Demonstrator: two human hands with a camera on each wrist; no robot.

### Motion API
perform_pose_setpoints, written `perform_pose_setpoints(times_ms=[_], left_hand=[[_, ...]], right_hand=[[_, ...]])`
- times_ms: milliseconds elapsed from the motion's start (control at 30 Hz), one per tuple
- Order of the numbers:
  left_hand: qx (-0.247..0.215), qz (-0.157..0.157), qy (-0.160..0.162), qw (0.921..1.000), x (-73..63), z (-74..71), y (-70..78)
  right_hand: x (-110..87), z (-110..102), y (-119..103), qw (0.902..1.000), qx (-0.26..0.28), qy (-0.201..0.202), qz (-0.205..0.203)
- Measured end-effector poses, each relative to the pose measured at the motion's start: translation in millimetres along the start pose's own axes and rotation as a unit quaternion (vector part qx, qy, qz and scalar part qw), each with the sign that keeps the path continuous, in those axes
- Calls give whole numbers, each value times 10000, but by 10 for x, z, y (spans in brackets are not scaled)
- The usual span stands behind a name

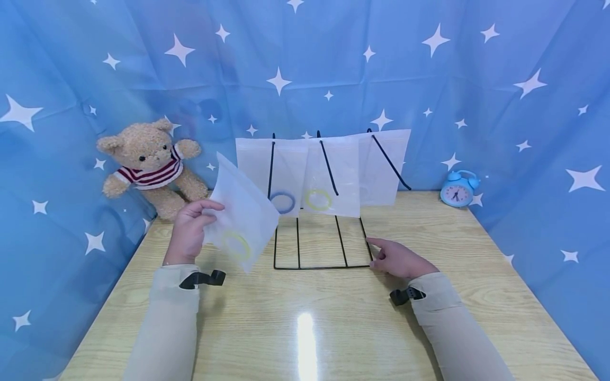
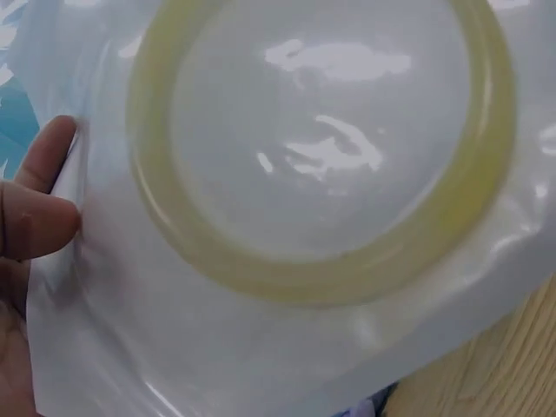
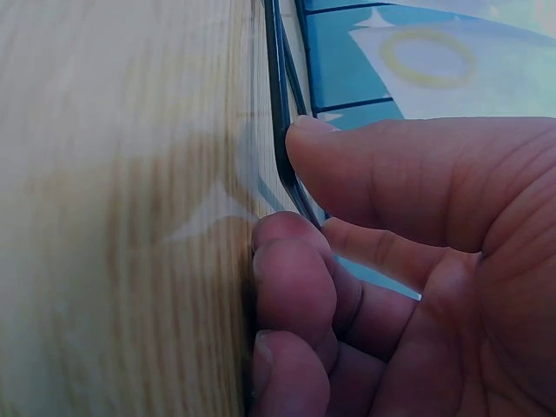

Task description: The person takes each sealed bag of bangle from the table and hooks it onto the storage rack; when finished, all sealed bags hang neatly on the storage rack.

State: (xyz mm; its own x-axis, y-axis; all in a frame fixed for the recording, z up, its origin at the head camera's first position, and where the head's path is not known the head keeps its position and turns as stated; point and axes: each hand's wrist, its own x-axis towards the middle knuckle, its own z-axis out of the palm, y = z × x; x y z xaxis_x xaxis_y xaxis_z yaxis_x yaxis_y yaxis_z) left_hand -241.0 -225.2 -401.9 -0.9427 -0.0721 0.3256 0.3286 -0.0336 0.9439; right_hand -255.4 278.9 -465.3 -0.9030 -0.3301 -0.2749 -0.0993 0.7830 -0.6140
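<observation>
My left hand (image 1: 188,233) pinches a translucent plastic bag (image 1: 240,198) by its left edge and holds it up, tilted, left of the rack. Inside that bag lies a yellow ring (image 2: 321,278), close up in the left wrist view. A black wire rack (image 1: 321,268) stands on the table. At the near right corner of its base, my right hand (image 1: 400,259) grips the wire, thumb (image 3: 347,165) against it and the other fingers bent. Bags hang on the rack's hooks: one holds a blue ring (image 1: 283,202), the middle one a yellow ring (image 1: 318,199). The right bag (image 1: 385,169) shows no distinct ring.
A teddy bear (image 1: 151,164) in a striped sweater leans at the back left of the wooden table (image 1: 248,328). A blue alarm clock (image 1: 458,189) stands at the back right. Behind them hangs a blue star-patterned curtain (image 1: 329,63).
</observation>
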Motion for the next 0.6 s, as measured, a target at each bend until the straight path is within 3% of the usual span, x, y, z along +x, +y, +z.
perform_pose_setpoints(times_ms=[267,600], left_hand=[[612,117,-641,9960,-34,22,53],[814,64,-886,9927,-35,55,55]], right_hand=[[-10,12,8,10000,32,-16,-32],[-15,4,-2,9999,75,-20,-84]])
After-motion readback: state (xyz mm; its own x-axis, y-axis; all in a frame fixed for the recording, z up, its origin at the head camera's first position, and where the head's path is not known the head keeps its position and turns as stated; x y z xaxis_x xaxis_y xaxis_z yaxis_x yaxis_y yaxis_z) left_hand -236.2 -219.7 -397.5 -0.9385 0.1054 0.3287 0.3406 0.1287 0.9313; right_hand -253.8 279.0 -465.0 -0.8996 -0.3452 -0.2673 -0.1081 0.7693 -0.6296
